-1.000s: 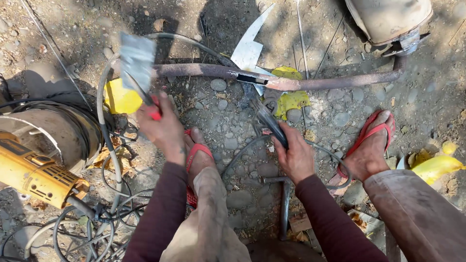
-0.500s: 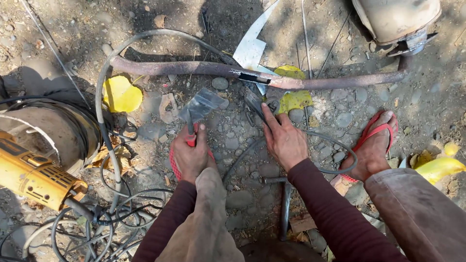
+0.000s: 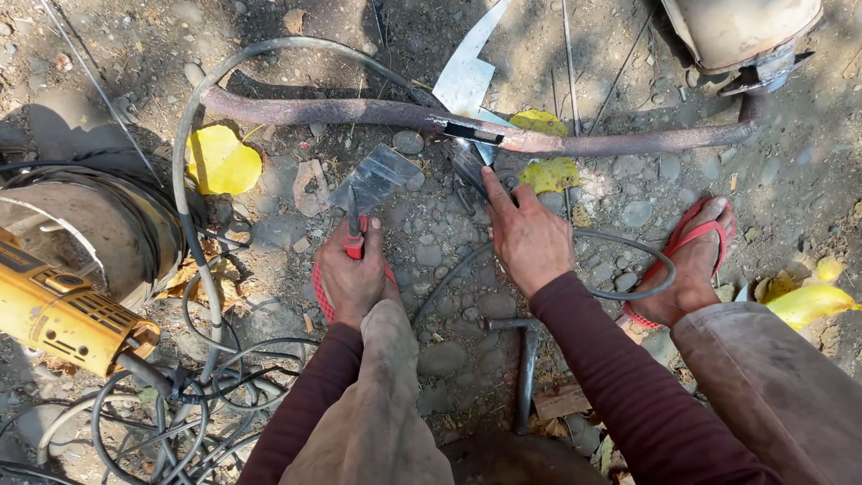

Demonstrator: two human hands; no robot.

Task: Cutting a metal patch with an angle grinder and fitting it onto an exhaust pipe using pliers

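left hand (image 3: 352, 274) closed round red handle of a dark face shield (image 3: 375, 180), held low over gravel | right hand (image 3: 528, 235) gripping welding holder (image 3: 469, 164) at rusty pipe (image 3: 359, 111) joint | risk: shield too low, arc flash reaches eyes; cables (image 3: 193, 377) may snag
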